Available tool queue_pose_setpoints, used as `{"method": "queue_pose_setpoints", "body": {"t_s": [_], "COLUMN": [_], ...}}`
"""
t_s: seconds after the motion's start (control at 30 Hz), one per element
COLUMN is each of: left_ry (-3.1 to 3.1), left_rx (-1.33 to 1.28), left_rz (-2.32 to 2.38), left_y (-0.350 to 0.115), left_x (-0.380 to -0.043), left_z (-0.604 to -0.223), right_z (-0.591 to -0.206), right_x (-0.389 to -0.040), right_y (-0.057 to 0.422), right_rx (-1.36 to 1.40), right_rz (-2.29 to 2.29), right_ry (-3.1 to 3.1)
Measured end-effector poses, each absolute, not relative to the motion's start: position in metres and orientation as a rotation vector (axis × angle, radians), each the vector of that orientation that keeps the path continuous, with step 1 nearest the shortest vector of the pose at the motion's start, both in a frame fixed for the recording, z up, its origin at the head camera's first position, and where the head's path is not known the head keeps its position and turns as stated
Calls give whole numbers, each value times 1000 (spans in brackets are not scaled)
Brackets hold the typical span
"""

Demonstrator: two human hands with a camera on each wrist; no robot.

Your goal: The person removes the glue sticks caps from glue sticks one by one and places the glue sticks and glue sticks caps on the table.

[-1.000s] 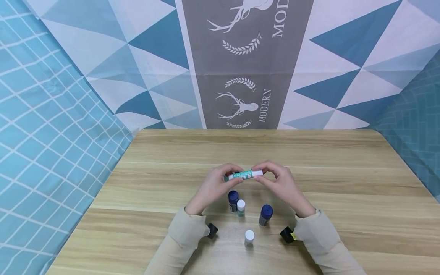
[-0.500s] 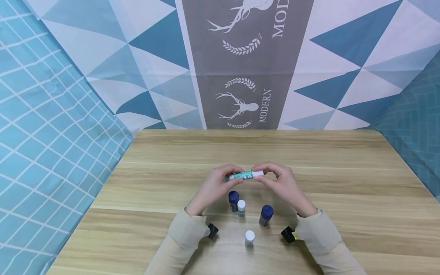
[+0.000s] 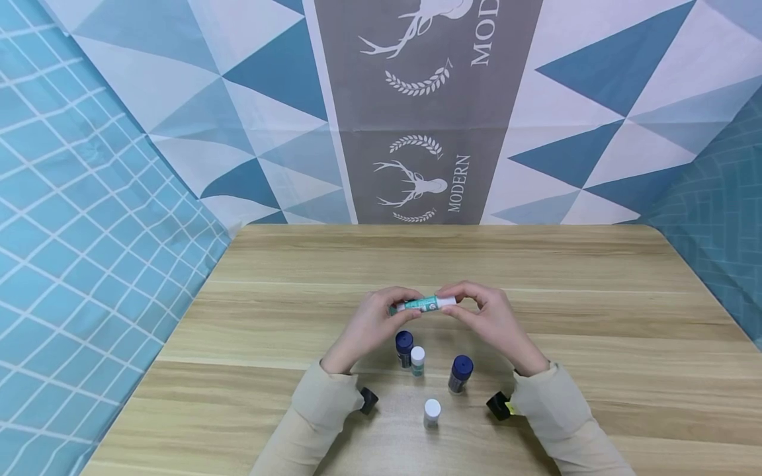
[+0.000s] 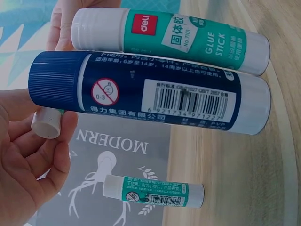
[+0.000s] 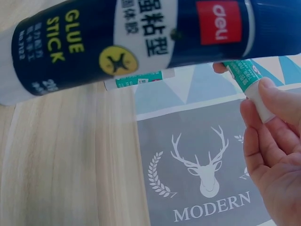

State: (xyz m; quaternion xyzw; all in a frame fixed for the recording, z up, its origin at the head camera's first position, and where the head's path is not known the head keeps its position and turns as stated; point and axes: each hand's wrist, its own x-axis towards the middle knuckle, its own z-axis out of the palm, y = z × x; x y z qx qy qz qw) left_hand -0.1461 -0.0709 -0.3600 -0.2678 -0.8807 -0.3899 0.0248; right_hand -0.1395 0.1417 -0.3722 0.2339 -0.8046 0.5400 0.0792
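Observation:
Above the table, a glue stick (image 3: 425, 304) with a green label and white cap lies level between both hands. The left hand (image 3: 375, 324) pinches its left end with thumb and fingers. The white cap at the right is pinched by the right hand (image 3: 491, 324); the right wrist view shows the thumb on this cap (image 5: 258, 101). Below the hands stand a dark blue glue stick (image 3: 404, 349) and, beside it, a smaller green glue stick (image 3: 417, 362). Another dark blue glue stick (image 3: 460, 375) stands to the right. A white-capped glue stick (image 3: 432, 413) stands nearer the front.
The wooden table (image 3: 595, 297) reaches back to a patterned cloth wall (image 3: 411, 112). Blue cloth hangs at the left side (image 3: 89, 231) and teal cloth at the right side (image 3: 714, 198). A black wrist camera (image 3: 368, 400) sits by the left cuff, another black camera (image 3: 498, 406) by the right.

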Motion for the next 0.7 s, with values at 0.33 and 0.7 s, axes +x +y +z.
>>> {"method": "queue_pose_setpoints", "body": {"t_s": [0.33,0.7], "left_ry": [-2742,-2645], "left_rx": [-839,-814], "left_rz": [-1233,-1188], "left_y": [-71,-71], "left_x": [-146,-143], "left_z": [-361,-360], "right_z": [-373,-370], "right_x": [-140,-138], "right_y": [144,142], "right_rx": [719,658], "right_rz": [1574,1481], "right_ry": [-2432,-2421]}}
